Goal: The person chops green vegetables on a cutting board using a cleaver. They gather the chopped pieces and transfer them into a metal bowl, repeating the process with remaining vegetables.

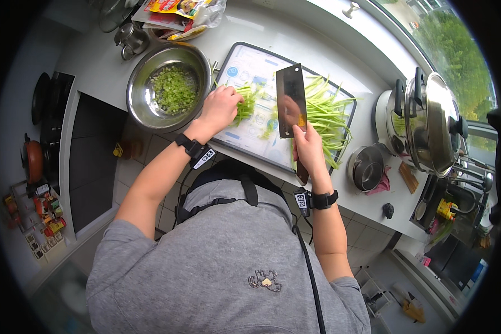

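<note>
My right hand (308, 146) is closed round the handle of a cleaver (289, 92), its broad blade held up over the cutting board (250, 60). At the board's left side my left hand (221, 106) has its fingers curled on a small heap of cut green stalks (245, 106); the fingertips are partly hidden. Long thin green stalks (325, 114) lie in a bunch on the board's right part, beside the blade. A steel bowl (141, 103) stands left of the board, with finely chopped greens (174, 89) in it.
Food packets (175, 14) and a small metal pot (131, 39) are behind the bowl. To the right stand a large steel steamer pot (428, 122), a small round pan (367, 168) and a pink cloth (381, 182). A window (456, 50) is at the far right.
</note>
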`<state>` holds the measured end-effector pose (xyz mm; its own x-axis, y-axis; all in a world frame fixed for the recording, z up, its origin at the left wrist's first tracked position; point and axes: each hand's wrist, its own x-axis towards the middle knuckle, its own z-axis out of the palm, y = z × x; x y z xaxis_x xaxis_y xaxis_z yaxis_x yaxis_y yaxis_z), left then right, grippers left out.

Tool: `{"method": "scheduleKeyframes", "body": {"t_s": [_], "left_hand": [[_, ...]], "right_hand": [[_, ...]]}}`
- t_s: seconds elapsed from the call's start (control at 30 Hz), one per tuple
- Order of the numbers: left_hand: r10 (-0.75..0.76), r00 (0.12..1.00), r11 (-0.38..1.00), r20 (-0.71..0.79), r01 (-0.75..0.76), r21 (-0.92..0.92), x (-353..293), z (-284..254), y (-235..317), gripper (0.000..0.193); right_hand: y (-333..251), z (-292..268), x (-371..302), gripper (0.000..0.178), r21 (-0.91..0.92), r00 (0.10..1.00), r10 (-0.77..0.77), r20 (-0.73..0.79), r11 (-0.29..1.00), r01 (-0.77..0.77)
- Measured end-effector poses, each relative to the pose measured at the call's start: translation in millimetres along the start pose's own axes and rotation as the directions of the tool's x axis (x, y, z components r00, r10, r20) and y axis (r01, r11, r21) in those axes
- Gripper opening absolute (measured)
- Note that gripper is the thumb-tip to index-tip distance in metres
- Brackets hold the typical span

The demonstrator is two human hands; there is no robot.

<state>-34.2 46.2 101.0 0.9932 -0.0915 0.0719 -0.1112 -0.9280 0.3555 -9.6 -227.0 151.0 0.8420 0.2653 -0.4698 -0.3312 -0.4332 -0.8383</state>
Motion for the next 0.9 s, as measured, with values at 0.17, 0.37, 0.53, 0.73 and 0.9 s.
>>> {"method": "scheduleKeyframes", "body": {"t_s": [0.17,0.37,0.53,0.73,0.9], "left_hand": [[-0.022,1.0,0.999,-0.022,0.021,-0.038,-6.1,6.2,2.0,0.072],[-0.039,0.996,0.994,0.075,0.031,0.105,0.0,42.1,-7.3,0.112],[0.002,1.0,1.0,0.0,-0.002,0.03,-1.5,58.8,-14.7,0.092],[-0.007,0.994,1.0,-0.11,0.005,-0.019,7.2,72.3,-4.5,0.088],[0.005,0.994,0.998,-0.111,-0.012,-0.059,9.5,62.8,-2.5,0.091]], "right_hand": [[2.9,-10.4,-7.7,0.021,0.009,1.0,0.013,-0.004,1.0,-0.013],[19.0,-2.0,3.5,0.023,-0.133,0.998,-0.064,-0.002,0.989,0.063],[27.2,23.6,23.9,0.026,-0.325,0.983,-0.178,-0.047,0.933,0.153],[24.6,22.8,30.2,0.025,-0.359,0.981,-0.175,-0.088,0.924,0.133],[11.5,26.6,35.1,0.023,-0.575,0.929,-0.36,-0.091,0.78,0.246]]}}
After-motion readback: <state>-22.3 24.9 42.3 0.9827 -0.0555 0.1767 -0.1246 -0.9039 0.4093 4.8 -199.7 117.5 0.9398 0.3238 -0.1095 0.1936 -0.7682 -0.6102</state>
